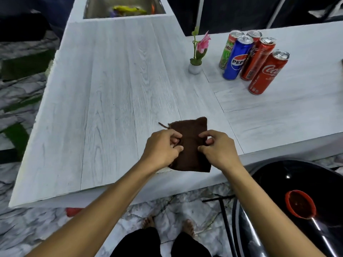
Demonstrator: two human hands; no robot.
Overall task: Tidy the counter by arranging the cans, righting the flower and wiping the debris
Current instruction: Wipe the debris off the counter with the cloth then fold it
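Observation:
A folded brown cloth [191,156] lies near the front edge of the white wood-grain counter [111,89]. My left hand [161,147] pinches the cloth's left side and my right hand [217,149] pinches its right side. A pink flower [203,42] stands upright in a small white pot [194,68] at the back. To its right several cans stand upright in a cluster: a green can [227,51], a blue Pepsi can [236,59], and red cola cans [265,75].
A sink [122,8] with yellow and coloured items is set in the counter's far end. A black round bin with a red scoop [299,204] stands on the floor at the right. Marble floor lies below; my feet show.

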